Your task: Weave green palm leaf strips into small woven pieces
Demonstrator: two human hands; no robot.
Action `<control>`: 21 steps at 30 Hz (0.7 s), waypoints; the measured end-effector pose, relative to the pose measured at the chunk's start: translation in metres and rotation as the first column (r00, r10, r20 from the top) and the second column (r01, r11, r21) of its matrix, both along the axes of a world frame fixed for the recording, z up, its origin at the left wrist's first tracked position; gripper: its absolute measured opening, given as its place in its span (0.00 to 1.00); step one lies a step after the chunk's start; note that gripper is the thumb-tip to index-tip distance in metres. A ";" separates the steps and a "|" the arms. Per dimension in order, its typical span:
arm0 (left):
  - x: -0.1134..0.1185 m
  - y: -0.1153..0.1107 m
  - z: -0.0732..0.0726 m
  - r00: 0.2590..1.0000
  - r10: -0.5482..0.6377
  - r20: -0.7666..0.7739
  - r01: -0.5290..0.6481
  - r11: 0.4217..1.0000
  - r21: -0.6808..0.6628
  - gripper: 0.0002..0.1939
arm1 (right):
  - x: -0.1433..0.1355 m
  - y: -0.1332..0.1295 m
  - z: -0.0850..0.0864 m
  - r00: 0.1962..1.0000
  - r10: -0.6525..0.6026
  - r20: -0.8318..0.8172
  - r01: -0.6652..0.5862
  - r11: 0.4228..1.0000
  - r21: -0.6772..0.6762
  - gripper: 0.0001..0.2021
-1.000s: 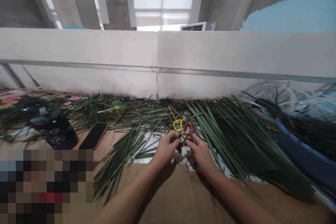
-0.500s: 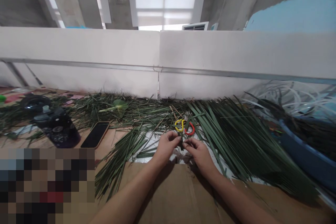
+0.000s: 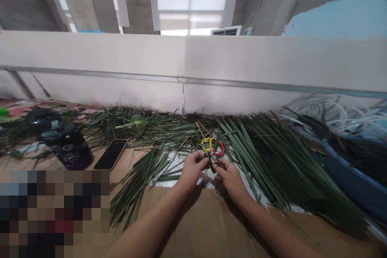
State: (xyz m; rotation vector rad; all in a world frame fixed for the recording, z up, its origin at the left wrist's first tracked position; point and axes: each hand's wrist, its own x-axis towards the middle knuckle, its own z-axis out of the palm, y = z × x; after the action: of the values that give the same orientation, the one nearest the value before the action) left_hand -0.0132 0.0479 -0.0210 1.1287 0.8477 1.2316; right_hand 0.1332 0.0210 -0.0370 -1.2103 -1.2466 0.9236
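Note:
Between my two hands is a short green piece of palm leaf [image 3: 211, 164], small and dark, its exact shape hard to make out. My left hand [image 3: 193, 168] pinches it from the left with thumb and forefinger. From the right, my right hand [image 3: 227, 173] closes its fingertips on the same piece. Just beyond the fingers lie scissors with one yellow and one red handle loop [image 3: 218, 148], blades partly hidden among leaves. To the right spreads a large fan of long green palm leaves [image 3: 272, 165]; to the left is a bundle of narrow leaf strips [image 3: 137, 185].
Cardboard [image 3: 193, 217] lies under my forearms. On the left stand a dark bottle [image 3: 68, 147] and a phone [image 3: 111, 154]. A blue tub [image 3: 347, 173] with dark contents sits at the right, near coiled white strips [image 3: 341, 109]. Behind the leaves runs a white panel [image 3: 121, 52].
The leaf piece has tilted from nearly upright to a slant, its lower end to the right. My right fingers have shifted slightly right; my left hand stays almost in place.

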 end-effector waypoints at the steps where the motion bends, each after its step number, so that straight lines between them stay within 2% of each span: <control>1: 0.000 0.000 0.000 1.000 -0.002 -0.003 0.002 1.000 0.002 0.19 | 0.000 0.000 0.000 1.000 0.004 -0.008 -0.004 1.000 -0.007 0.13; 10: 0.001 -0.001 0.003 1.000 -0.011 0.000 0.011 1.000 0.016 0.20 | 0.002 0.003 -0.006 1.000 -0.013 -0.010 0.013 1.000 -0.001 0.12; 16: 0.004 -0.004 0.004 0.999 -0.021 -0.033 0.024 0.995 0.094 0.18 | 0.008 0.005 -0.004 0.994 -0.042 -0.102 0.036 0.998 -0.060 0.14; 21: 0.002 -0.001 0.006 0.997 0.031 0.071 -0.032 0.999 0.012 0.22 | 0.005 0.002 0.001 0.985 0.005 -0.174 -0.015 0.998 -0.053 0.17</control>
State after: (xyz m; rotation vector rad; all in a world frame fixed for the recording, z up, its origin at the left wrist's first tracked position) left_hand -0.0110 0.0474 -0.0153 1.0792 0.8073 1.2974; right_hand 0.1379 0.0230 -0.0360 -1.1405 -1.0957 1.0530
